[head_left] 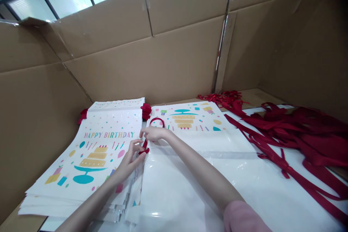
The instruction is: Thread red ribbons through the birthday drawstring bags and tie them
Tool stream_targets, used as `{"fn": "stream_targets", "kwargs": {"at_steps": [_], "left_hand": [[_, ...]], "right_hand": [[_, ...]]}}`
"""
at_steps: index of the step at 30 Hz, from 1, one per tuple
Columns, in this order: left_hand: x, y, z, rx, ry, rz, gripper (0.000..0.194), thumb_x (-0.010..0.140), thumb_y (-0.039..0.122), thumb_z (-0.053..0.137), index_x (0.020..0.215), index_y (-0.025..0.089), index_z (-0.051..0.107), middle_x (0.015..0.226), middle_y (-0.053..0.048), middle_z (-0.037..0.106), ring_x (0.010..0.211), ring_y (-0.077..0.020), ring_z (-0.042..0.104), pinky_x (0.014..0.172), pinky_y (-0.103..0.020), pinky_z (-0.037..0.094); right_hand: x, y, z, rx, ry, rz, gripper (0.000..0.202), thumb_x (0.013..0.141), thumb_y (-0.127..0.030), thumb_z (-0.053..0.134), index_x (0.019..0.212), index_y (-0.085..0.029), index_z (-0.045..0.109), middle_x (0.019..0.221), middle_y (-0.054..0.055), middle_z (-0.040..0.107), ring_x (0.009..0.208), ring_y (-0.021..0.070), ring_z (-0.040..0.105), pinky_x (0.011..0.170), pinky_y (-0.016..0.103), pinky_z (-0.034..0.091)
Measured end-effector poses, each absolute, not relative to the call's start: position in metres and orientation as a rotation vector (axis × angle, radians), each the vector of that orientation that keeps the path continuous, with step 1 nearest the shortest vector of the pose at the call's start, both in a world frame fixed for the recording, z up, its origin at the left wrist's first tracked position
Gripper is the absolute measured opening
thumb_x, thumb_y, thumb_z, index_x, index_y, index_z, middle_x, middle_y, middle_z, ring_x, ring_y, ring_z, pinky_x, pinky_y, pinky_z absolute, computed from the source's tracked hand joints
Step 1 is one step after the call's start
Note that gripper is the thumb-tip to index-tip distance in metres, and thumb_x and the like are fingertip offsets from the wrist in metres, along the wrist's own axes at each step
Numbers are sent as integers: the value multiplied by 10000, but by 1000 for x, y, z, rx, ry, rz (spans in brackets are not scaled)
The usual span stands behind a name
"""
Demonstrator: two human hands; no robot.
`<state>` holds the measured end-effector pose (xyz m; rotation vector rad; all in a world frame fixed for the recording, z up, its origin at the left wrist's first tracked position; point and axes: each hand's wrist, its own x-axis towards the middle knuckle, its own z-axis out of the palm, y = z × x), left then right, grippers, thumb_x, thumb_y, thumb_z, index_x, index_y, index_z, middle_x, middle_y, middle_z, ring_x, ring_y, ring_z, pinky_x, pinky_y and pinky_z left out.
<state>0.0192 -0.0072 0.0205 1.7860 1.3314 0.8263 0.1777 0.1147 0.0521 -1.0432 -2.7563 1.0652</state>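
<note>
A short red ribbon (145, 144) runs between my two hands at the left edge of a glossy white sheet (190, 188). My left hand (132, 155) pinches its lower end. Just above, my right hand (153, 134) closes its fingertips on the ribbon, and part of it curves in a loop beyond that hand. The white sheet has a folded-over top band (201, 143). Behind this band shows a printed birthday sheet (187, 116) with an upside-down cake. How the ribbon meets the sheet's edge is partly hidden by my fingers.
Left of my hands lies a stack of "Happy Birthday" sheets (95, 152) with red ribbon bundles (146, 110) at its top corners. Long loose red ribbons (301, 130) are heaped at the right. Tall cardboard walls (141, 69) enclose the back and sides.
</note>
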Motion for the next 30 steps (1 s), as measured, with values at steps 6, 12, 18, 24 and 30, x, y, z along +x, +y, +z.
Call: {"fn": "stream_targets", "kwargs": {"at_steps": [6,12,18,24,30], "left_hand": [[-28,21,53,2028,1397,603,308,874,457,489,1055,213,539,627,43,449,615,-137,482,628,-237,399],[-118,40,72,2240,1729,361,347,853,522,456,974,235,608,704,-4,588,652,-180,532,583,-237,387],[-157,40,61,2471,2072,418,331,823,501,466,878,215,624,771,-37,662,735,-233,590,709,-304,404],[-83,22,51,2517,1803,638,268,873,400,438,824,212,624,752,-29,662,752,-211,596,790,-333,409],[-10,16,27,2528,1384,520,266,916,324,398,911,212,639,937,-60,660,900,-216,589,835,-337,430]], "right_hand": [[182,109,62,-1061,-2708,1124,446,762,-91,425,1175,-197,553,915,46,600,699,131,539,518,176,370],[184,107,63,-1077,-2666,1207,451,731,-71,427,1144,-194,562,951,47,597,652,115,529,527,181,392],[174,109,55,-1093,-2634,1267,449,714,-66,432,1121,-195,567,973,55,602,597,107,508,521,199,408],[140,110,50,-1016,-2574,1380,461,714,-16,404,1120,-181,550,970,36,617,541,70,515,520,177,426],[161,101,42,-968,-2409,1305,310,824,-131,450,1123,-168,527,1019,41,608,613,60,573,575,152,443]]}}
